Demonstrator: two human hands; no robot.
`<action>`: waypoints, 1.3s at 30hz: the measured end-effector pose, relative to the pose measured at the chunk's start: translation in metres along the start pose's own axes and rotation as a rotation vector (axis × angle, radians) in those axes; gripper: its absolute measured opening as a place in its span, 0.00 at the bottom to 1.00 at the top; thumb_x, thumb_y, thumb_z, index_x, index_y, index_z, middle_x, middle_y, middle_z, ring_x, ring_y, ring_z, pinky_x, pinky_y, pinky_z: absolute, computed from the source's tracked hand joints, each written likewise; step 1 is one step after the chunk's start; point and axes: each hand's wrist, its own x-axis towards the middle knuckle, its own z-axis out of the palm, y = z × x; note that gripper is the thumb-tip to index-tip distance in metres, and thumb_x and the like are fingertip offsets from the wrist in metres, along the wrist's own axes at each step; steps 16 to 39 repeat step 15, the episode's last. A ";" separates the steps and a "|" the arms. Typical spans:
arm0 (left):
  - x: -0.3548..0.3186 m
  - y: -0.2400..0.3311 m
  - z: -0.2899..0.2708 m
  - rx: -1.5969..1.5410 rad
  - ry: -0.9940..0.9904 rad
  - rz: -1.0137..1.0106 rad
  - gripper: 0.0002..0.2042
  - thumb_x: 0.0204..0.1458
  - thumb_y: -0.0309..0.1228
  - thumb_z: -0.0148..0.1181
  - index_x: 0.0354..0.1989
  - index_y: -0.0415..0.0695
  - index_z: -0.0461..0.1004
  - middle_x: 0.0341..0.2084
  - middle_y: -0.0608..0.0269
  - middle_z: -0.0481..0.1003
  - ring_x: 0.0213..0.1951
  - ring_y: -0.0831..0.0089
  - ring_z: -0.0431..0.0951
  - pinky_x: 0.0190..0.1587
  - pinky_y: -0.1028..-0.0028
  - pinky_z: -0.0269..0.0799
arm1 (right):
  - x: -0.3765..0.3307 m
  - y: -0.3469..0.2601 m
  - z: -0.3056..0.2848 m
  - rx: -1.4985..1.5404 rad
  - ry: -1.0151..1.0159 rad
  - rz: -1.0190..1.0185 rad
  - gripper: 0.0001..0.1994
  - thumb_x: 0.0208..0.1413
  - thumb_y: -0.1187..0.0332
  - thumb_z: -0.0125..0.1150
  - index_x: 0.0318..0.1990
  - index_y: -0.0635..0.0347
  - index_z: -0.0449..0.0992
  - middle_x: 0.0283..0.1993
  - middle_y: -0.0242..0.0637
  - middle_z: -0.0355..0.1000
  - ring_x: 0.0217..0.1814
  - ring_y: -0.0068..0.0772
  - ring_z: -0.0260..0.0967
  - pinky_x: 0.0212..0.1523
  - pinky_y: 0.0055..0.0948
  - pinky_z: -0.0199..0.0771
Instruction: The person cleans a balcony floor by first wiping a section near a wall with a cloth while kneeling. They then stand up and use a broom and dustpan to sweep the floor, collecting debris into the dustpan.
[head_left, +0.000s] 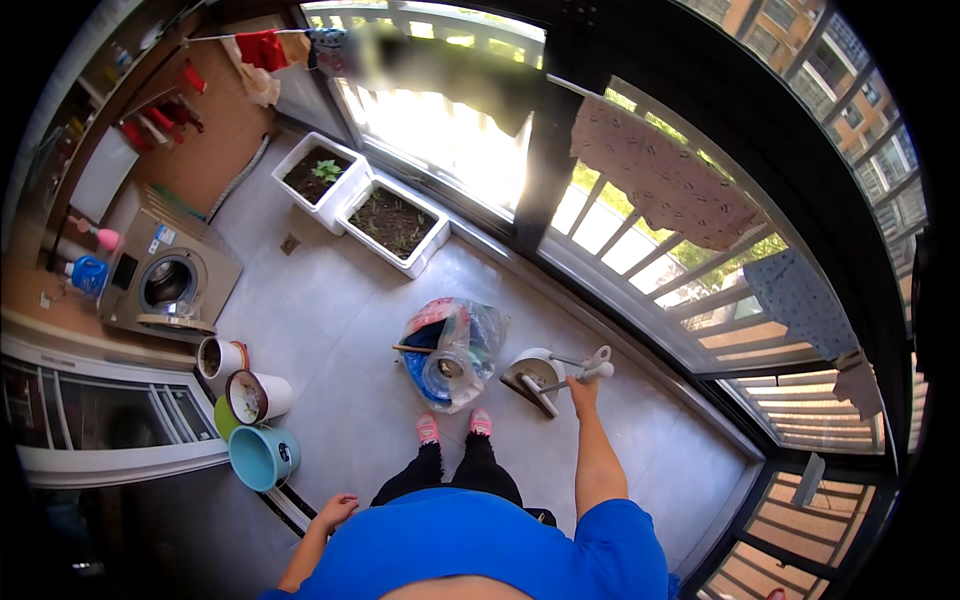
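To the right of my body, my right hand [581, 396] is closed around the pale handles of a dustpan and a broom. The white and grey dustpan [533, 366] is low by the floor, and the broom [541, 396] lies against its mouth. Exactly how the fingers divide between the two handles is hard to make out. My left hand [338, 508] hangs beside my hip with nothing in it, its fingers loosely extended. In front of my feet stands a clear plastic bag [465, 335] with red and blue items and a stick in it.
Two white planters [433, 255] with soil line the window wall. A front-loading washing machine [180, 280] stands at the left, its door open. Flowerpots [265, 396] and a light blue bucket [262, 458] sit by the sliding door. Laundry [660, 175] hangs along the windows.
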 end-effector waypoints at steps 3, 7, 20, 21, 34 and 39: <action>0.000 0.001 -0.003 -0.018 0.076 -0.006 0.16 0.48 0.34 0.54 0.46 0.43 0.67 0.34 0.61 0.71 0.31 0.73 0.73 0.33 0.73 0.70 | 0.016 0.004 -0.003 -0.049 0.027 0.004 0.31 0.37 0.75 0.62 0.55 0.61 0.59 0.45 0.33 0.62 0.44 0.26 0.61 0.44 0.25 0.62; 0.003 -0.008 -0.011 -0.068 0.197 0.009 0.16 0.47 0.34 0.53 0.45 0.44 0.67 0.34 0.61 0.71 0.31 0.73 0.73 0.31 0.74 0.69 | 0.032 0.003 -0.003 0.099 -0.045 0.073 0.33 0.36 0.78 0.61 0.55 0.60 0.57 0.46 0.33 0.63 0.45 0.27 0.61 0.45 0.26 0.62; -0.007 -0.044 -0.010 -0.136 0.190 -0.077 0.18 0.46 0.36 0.55 0.46 0.45 0.67 0.37 0.59 0.71 0.32 0.71 0.74 0.32 0.74 0.69 | 0.093 0.010 -0.011 0.177 -0.143 0.140 0.33 0.38 0.79 0.58 0.56 0.52 0.57 0.50 0.33 0.63 0.53 0.30 0.60 0.52 0.26 0.59; -0.007 -0.044 -0.010 -0.136 0.190 -0.077 0.18 0.46 0.36 0.55 0.46 0.45 0.67 0.37 0.59 0.71 0.32 0.71 0.74 0.32 0.74 0.69 | 0.093 0.010 -0.011 0.177 -0.143 0.140 0.33 0.38 0.79 0.58 0.56 0.52 0.57 0.50 0.33 0.63 0.53 0.30 0.60 0.52 0.26 0.59; -0.007 -0.044 -0.010 -0.136 0.190 -0.077 0.18 0.46 0.36 0.55 0.46 0.45 0.67 0.37 0.59 0.71 0.32 0.71 0.74 0.32 0.74 0.69 | 0.093 0.010 -0.011 0.177 -0.143 0.140 0.33 0.38 0.79 0.58 0.56 0.52 0.57 0.50 0.33 0.63 0.53 0.30 0.60 0.52 0.26 0.59; -0.007 -0.044 -0.010 -0.136 0.190 -0.077 0.18 0.46 0.36 0.55 0.46 0.45 0.67 0.37 0.59 0.71 0.32 0.71 0.74 0.32 0.74 0.69 | 0.093 0.010 -0.011 0.177 -0.143 0.140 0.33 0.38 0.79 0.58 0.56 0.52 0.57 0.50 0.33 0.63 0.53 0.30 0.60 0.52 0.26 0.59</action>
